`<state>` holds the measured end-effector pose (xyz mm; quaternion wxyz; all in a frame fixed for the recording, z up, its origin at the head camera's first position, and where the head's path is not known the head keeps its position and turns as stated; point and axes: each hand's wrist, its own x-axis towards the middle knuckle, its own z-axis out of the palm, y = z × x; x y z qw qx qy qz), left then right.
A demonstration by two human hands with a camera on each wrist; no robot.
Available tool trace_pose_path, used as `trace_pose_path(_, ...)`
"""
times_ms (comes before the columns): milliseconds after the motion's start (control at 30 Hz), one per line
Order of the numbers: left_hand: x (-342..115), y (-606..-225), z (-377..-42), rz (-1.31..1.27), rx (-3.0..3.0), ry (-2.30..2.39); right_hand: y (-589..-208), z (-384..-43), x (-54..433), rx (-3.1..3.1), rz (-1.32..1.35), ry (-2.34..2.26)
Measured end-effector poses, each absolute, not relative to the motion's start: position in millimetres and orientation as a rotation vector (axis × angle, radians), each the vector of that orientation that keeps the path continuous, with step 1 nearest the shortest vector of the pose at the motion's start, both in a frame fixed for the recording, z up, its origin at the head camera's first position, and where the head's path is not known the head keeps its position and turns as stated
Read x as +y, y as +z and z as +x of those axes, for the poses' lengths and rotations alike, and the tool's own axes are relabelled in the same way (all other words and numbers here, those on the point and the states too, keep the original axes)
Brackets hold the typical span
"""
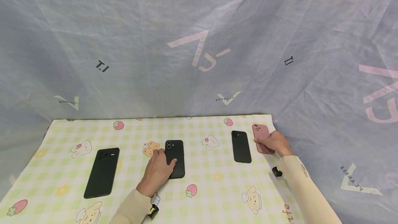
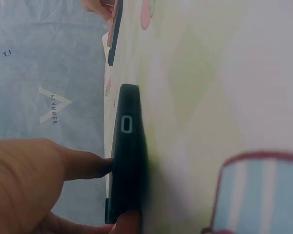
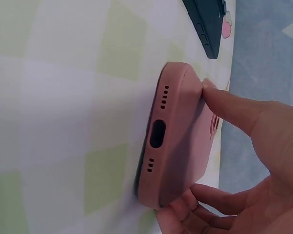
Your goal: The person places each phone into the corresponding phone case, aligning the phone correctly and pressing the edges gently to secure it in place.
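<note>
My left hand (image 1: 158, 169) is at a black phone (image 1: 179, 153) lying back up on the cloth. In the left wrist view its thumb presses on the back of the black phone (image 2: 127, 151), and a fingertip is at the side edge; the charging port faces the camera. At the far right, my right hand (image 1: 276, 143) grips a phone in a pink case (image 1: 261, 132), camera side up. In the right wrist view the thumb lies at one long edge of the pink case (image 3: 178, 126), fingers at the other edge; its port end faces the camera.
Another black phone (image 1: 241, 148) lies just left of the pink one. A larger black phone (image 1: 102, 172) lies at the left. A green checked cloth (image 1: 205, 172) with cartoon prints covers the table, and grey printed curtains (image 1: 140, 61) hang behind and on the sides.
</note>
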<state>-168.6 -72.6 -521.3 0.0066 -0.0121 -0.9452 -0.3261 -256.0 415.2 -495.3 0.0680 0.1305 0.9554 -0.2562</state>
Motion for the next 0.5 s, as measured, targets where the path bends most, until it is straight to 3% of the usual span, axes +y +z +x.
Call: trace_pose_path(500,-70.3,-521.3,-163.0,-0.061,-2.95,-0.796,-494.2,-256.2,410.9,2.95,0.409,-0.769)
